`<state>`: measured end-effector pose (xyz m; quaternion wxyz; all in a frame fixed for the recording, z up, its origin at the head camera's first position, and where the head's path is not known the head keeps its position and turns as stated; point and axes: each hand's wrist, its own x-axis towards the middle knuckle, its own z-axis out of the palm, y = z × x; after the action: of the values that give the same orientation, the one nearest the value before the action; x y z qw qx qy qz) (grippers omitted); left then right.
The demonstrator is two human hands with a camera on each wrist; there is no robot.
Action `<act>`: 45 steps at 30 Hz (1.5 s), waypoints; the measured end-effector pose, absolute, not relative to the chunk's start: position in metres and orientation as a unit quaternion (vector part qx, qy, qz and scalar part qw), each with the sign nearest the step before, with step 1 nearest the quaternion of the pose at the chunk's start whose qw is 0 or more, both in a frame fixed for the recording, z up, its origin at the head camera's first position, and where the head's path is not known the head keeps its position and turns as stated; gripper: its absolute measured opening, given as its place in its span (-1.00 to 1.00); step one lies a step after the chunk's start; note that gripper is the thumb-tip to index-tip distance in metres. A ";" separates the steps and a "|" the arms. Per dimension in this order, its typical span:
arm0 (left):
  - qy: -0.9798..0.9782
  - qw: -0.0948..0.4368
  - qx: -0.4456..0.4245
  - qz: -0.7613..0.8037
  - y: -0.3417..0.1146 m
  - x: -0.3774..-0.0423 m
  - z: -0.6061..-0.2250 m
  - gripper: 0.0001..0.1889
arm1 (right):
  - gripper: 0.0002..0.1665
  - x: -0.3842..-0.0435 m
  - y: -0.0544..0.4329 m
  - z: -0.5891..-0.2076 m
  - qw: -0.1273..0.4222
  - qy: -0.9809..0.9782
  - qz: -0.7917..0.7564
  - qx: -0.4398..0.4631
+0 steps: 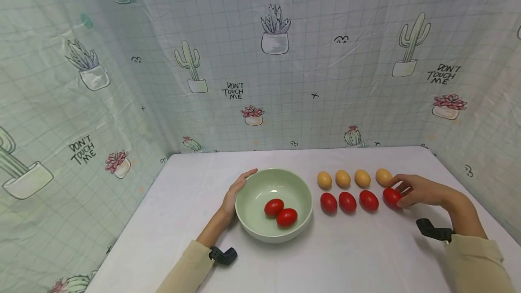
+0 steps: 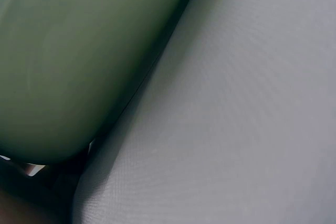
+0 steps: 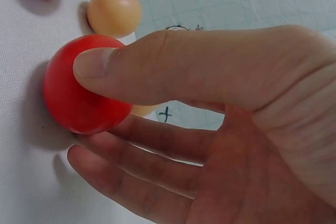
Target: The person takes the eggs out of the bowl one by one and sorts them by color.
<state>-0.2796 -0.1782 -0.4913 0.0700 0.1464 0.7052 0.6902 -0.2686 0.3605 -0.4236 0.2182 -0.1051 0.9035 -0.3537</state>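
Note:
A pale green bowl (image 1: 255, 233) stands at mid-table with two red eggs inside it, one (image 1: 274, 207) touching the other (image 1: 286, 217). My left hand (image 1: 234, 195) rests along the bowl's left side, fingers extended near the rim; the left wrist view shows mostly the bowl's outer wall (image 2: 79, 66). On the right, my right hand (image 1: 419, 191) pinches the rightmost red egg (image 1: 391, 197), thumb on one side and fingers on the other. The right wrist view shows that egg (image 3: 63, 95) close to the white tabletop, under the thumb.
Three more red eggs (image 1: 348, 202) lie in a row left of the pinched one. Behind them runs a row of several yellow eggs (image 1: 343, 178). A cactus-printed cloth (image 1: 285, 116) hangs behind the white table (image 1: 195, 180) and along its sides.

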 end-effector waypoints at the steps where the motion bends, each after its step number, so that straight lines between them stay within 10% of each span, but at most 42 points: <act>1: 0.704 0.070 0.147 0.691 -0.178 -0.280 -0.491 -0.45 | -0.23 -0.268 0.360 -0.424 0.219 0.903 -0.355 -0.105; 45: 0.704 0.067 0.146 0.692 -0.178 -0.280 -0.492 -0.45 | -0.49 -0.257 0.314 -0.393 0.041 0.930 -0.318 -0.177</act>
<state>-0.2799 -0.1779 -0.4922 0.0672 0.1461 0.7038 0.6920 -0.2566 0.3136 -0.3928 0.0406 -0.1774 0.9304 -0.3181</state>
